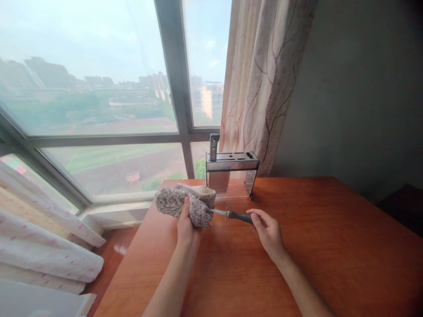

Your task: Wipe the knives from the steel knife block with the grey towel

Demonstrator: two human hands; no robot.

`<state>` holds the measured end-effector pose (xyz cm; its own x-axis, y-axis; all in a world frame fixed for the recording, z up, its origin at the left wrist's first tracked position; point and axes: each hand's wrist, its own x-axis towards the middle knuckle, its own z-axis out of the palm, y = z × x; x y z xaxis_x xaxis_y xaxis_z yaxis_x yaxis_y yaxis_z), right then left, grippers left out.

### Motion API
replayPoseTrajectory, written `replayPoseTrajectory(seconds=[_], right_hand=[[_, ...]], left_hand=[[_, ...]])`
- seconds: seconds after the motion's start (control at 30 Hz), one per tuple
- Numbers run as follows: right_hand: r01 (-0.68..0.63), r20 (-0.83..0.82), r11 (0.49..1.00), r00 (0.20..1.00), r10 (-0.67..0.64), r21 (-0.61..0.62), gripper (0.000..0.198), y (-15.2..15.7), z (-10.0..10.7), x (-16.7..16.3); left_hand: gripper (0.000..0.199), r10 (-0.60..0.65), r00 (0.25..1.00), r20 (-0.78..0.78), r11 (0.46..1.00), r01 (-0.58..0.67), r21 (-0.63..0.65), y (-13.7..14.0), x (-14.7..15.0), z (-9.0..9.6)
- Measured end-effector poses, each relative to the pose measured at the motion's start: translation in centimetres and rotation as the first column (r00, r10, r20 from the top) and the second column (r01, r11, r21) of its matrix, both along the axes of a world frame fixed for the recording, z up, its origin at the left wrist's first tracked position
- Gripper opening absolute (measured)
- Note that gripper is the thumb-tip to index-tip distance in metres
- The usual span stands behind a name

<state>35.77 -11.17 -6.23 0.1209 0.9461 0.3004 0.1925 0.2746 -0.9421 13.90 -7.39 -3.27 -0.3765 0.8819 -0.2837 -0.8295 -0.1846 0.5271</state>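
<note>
My left hand (188, 225) is closed around a bunched, fuzzy grey cloth (167, 202), thumb on top, above the table. The thin metal rod of a sharpening steel (239, 216) runs into the cloth, so its far end is hidden. Its black handle and small round guard point to the right, outside the folds. At the handle's end, my right hand (268, 231) grips it between thumb and fingers. The steel is held almost level, clear of the tabletop.
A clear-sided knife block (233, 166) with a slotted metal top stands at the table's back edge; a grey handle-like piece (214, 147) with holes rises from it. The reddish-brown wooden table (313, 246) borders a large window (99, 97), with curtains (257, 75) behind.
</note>
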Motion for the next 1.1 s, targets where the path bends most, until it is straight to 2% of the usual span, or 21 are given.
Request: replayPoseTrajectory(seconds=[0.17,0.5,0.7,0.8,0.93,1.1], right_hand=[[-0.039,-0.092,0.996,0.995,0.031,-0.082,0.035,0.0,0.7,0.0],[0.108,-0.185,0.992,0.976,-0.117,-0.06,0.033,0.5,0.7,1.9],[0.042,-0.02,0.997,0.999,-0.04,0.061,0.025,0.4,0.5,1.3],[-0.024,-0.026,0.993,0.999,0.027,0.113,0.019,0.5,0.5,0.9],[-0.049,-0.052,0.986,0.997,0.058,0.162,0.015,0.7,0.5,0.6],[-0.01,-0.119,0.999,0.993,0.014,0.034,0.024,0.3,0.6,0.9]], left_hand=[[0.02,0.014,0.998,-0.061,0.998,-0.01,0.061,-0.2,0.0,0.5],[0.018,0.075,0.995,-0.06,0.992,-0.069,0.104,0.7,-2.3,0.9],[0.027,0.03,0.999,0.019,0.99,-0.033,0.138,0.7,-3.1,0.8],[0.029,0.033,0.999,0.04,0.991,-0.038,0.13,0.6,-3.0,0.9],[0.03,0.044,0.999,0.016,0.988,-0.046,0.149,0.5,-2.7,0.9],[0.02,0.078,0.996,-0.047,0.99,-0.072,0.123,0.5,-2.2,0.8]])
